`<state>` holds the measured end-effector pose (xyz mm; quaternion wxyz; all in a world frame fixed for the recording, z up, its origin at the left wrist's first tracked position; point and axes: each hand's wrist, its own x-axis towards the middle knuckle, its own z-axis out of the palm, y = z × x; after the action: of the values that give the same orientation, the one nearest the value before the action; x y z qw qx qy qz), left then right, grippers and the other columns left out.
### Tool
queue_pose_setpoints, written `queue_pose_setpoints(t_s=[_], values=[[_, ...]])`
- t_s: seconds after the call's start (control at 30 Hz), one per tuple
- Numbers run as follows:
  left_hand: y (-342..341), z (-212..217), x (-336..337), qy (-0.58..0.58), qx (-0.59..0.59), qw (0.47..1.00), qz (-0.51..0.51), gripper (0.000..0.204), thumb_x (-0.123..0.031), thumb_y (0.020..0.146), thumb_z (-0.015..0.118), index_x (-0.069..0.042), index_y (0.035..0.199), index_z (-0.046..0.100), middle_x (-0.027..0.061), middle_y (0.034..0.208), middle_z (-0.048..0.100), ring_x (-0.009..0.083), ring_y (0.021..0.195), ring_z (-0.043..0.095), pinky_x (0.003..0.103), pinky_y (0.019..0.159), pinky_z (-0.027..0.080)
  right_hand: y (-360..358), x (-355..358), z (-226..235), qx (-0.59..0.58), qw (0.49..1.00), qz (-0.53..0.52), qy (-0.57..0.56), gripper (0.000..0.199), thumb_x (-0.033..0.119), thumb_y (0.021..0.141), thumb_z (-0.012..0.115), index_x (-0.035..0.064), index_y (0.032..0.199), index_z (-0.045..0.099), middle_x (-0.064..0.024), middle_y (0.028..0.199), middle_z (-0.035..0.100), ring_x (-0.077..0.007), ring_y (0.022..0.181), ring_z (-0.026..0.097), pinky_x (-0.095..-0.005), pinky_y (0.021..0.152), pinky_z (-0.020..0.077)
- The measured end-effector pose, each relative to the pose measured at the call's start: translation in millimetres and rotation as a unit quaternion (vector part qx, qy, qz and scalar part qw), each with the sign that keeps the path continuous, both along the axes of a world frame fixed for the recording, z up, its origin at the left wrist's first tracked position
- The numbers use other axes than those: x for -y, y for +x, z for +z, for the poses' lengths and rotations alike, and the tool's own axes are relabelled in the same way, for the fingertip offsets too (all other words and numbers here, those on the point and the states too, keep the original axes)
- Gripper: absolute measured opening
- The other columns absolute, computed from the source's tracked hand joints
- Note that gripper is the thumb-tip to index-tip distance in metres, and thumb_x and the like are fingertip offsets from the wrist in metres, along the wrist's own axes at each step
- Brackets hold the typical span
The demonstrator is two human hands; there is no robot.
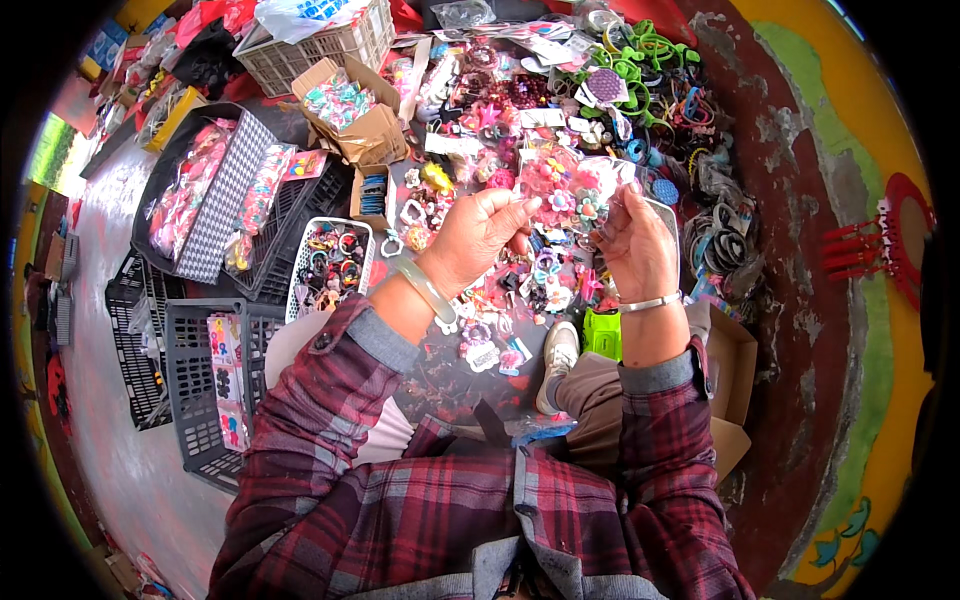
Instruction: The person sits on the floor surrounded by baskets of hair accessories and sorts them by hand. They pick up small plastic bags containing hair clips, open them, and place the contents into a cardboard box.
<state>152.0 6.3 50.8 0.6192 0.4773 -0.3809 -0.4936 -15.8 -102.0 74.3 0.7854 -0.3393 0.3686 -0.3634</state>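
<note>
Between my two hands is a clear plastic bag [563,190] with pink, green and other coloured flower-shaped pieces in it. My left hand [482,232] is closed at the bag's left edge, thumb and forefinger pinched together. On the other side my right hand [638,245] grips the bag's right edge between thumb and fingers. Under and around the bag spreads a loose heap of small hair accessories [545,270], pink, white and purple among them. A pale green bangle circles my left wrist and a silver one my right.
To the left stand a white basket [297,290] of hair ties, a cardboard box [385,115] of small packets, a houndstooth box [218,200] and a dark crate [195,400]. Green hair bands [655,50] and dark coils [722,245] lie right. A cardboard box [738,370] sits beside my right arm.
</note>
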Motion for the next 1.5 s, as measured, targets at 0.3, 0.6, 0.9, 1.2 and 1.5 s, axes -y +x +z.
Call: queue_pose_setpoints(t_s=[0.3, 0.6, 0.9, 1.2, 1.5], values=[[4, 7, -3, -0.029, -0.023, 0.999, -0.020, 0.022, -0.022, 0.087, 0.059, -0.002, 0.079, 0.057, 0.0004, 0.068, 0.056, 0.0065, 0.057, 0.052, 0.021, 0.054, 0.044, 0, -1, 4, 0.013, 0.999, -0.050, -0.002, 0.017, 0.026, 0.088, 0.053, 0.0099, 0.090, 0.057, -0.0003, 0.078, 0.060, -0.0136, 0.074, 0.057, -0.0298, 0.066, 0.0446], [7, 8, -2, -0.044, 0.018, 0.998, -0.031, 0.016, -0.016, 0.088, 0.056, -0.002, 0.081, 0.057, 0.0006, 0.067, 0.057, 0.0069, 0.062, 0.054, 0.021, 0.060, 0.044, -11, 9, -3, 0.043, 0.998, -0.031, -0.016, 0.015, 0.025, 0.090, 0.051, 0.0122, 0.090, 0.058, 0.0029, 0.079, 0.061, -0.0117, 0.075, 0.059, -0.0284, 0.064, 0.0435], [11, 18, 0, -0.062, 0.051, 0.995, 0.057, 0.034, -0.036, 0.092, 0.048, -0.003, 0.088, 0.057, -0.0009, 0.075, 0.057, 0.0061, 0.069, 0.052, 0.021, 0.063, 0.041, -9, 10, -1, 0.010, 0.999, -0.026, -0.030, 0.017, 0.022, 0.092, 0.047, 0.0081, 0.093, 0.058, -0.0010, 0.082, 0.063, -0.0153, 0.073, 0.062, -0.0299, 0.063, 0.0492], [12, 10, 0, -0.070, 0.243, 0.960, 0.123, 0.026, -0.021, 0.092, 0.049, 0.002, 0.086, 0.058, -0.0002, 0.063, 0.046, 0.0068, 0.060, 0.040, 0.024, 0.055, 0.037, 1, -6, 4, 0.017, 0.998, 0.017, -0.050, 0.015, 0.021, 0.089, 0.053, 0.0074, 0.090, 0.058, -0.0017, 0.082, 0.061, -0.0126, 0.075, 0.059, -0.0267, 0.064, 0.0476], [12, 1, 2, -0.082, 0.177, 0.967, 0.164, 0.021, -0.019, 0.092, 0.050, -0.002, 0.082, 0.060, -0.0081, 0.067, 0.046, 0.0015, 0.063, 0.037, 0.019, 0.055, 0.033, 3, -6, -5, 0.021, 0.999, 0.008, -0.040, 0.015, 0.019, 0.088, 0.055, 0.0056, 0.092, 0.059, -0.0013, 0.082, 0.062, -0.0112, 0.075, 0.059, -0.0263, 0.064, 0.0495]])
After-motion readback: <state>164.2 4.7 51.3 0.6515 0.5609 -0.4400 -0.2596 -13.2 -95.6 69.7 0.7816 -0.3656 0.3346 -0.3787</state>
